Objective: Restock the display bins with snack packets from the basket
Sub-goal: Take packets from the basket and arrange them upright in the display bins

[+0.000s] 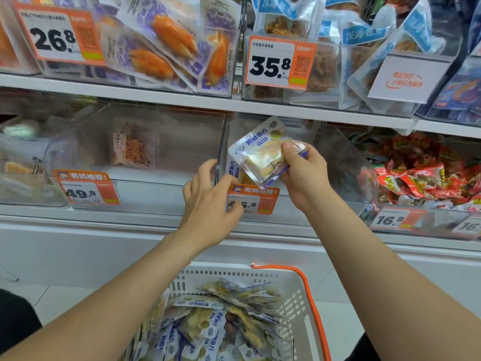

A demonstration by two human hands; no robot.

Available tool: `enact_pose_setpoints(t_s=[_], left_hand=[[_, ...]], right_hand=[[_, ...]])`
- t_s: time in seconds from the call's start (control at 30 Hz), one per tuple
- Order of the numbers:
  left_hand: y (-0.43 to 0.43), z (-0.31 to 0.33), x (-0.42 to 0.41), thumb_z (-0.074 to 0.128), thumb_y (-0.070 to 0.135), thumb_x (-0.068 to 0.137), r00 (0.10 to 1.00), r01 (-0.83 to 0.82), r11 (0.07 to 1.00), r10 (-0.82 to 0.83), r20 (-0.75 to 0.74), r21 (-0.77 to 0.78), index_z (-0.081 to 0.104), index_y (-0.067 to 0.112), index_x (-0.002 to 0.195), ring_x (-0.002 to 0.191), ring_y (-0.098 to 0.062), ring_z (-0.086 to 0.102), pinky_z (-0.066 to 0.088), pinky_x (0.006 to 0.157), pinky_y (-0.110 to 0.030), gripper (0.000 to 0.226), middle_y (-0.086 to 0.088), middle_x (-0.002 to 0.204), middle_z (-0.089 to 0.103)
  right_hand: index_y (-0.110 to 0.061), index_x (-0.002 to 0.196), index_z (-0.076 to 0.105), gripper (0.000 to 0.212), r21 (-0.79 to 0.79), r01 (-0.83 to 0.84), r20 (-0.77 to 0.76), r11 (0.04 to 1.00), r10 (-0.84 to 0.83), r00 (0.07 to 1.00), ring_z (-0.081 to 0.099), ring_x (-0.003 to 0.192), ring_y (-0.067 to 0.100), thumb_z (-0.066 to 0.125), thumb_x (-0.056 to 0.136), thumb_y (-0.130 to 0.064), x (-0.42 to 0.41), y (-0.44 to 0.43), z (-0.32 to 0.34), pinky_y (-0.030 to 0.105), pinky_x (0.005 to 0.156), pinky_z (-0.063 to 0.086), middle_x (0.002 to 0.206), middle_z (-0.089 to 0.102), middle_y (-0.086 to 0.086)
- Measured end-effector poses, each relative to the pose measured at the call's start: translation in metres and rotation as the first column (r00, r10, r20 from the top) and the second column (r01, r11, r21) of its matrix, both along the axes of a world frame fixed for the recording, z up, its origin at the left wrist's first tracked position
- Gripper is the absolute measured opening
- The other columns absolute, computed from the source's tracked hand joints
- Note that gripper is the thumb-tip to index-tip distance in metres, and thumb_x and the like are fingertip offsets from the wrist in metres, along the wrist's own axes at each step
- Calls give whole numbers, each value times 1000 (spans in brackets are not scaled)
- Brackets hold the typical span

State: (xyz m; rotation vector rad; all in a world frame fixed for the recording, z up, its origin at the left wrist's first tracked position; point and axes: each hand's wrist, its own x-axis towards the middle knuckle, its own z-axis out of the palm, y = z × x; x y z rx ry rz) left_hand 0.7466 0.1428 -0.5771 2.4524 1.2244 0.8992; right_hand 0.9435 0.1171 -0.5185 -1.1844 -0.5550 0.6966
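My right hand [302,175] pinches a white and blue snack packet [260,149] with yellow pieces inside, held just above the front of a transparent display bin [346,157] on the middle shelf. One more packet of the same kind [233,173] stands inside that bin at its left wall. My left hand [208,201] hangs with loosely curled fingers in front of the bin's orange price tag [256,200] and holds nothing. Below, a white basket [299,303] with an orange handle holds several of the same packets [205,321].
The neighbouring bin to the left [166,142] holds one packet of orange strips. At the right sits a bin of red packets [421,175]. The upper shelf [182,100] carries full bins with tags 26.8 and 35.8. White floor tiles lie under the basket.
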Motion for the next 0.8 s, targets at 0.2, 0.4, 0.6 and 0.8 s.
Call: enact_pose_setpoints(t_s=[0.2, 0.4, 0.6, 0.8], left_hand=[[-1, -4, 7, 64, 40, 91, 995, 7, 1000, -9, 101, 23, 55, 36, 114, 140, -23, 29, 15, 112, -42, 24, -4, 150, 26], [3, -5, 7, 45, 42, 106, 966, -18, 999, 10, 258, 26, 57, 40, 105, 138, -10, 35, 19, 109, -39, 12, 0, 142, 46], [7, -9, 2, 44, 39, 109, 972, 8, 1000, -15, 233, 30, 52, 42, 105, 145, -13, 33, 22, 112, -44, 10, 1, 144, 49], [7, -10, 1, 41, 38, 109, 982, -4, 999, -7, 189, 54, 52, 40, 106, 142, -17, 37, 24, 110, -46, 12, -1, 148, 46]], right_hand=[[-1, 120, 62, 17, -41, 76, 4, 996, -76, 997, 74, 103, 38, 58, 103, -4, 7, 4, -3, 52, 84, 64, 115, 71, 24], [-28, 97, 81, 18, -224, 0, 655, 975, 151, 740, 76, 88, 17, 72, 95, -12, 8, 5, -7, 42, 85, 64, 90, 79, -3], [-32, 93, 81, 12, -404, 36, 687, 914, 277, 672, 73, 80, 17, 81, 91, -21, 14, 9, -10, 43, 78, 64, 85, 77, 3], [-17, 83, 78, 7, -434, 75, 629, 898, 242, 739, 77, 68, 16, 84, 87, -15, 15, 11, -10, 41, 78, 65, 68, 77, 3]])
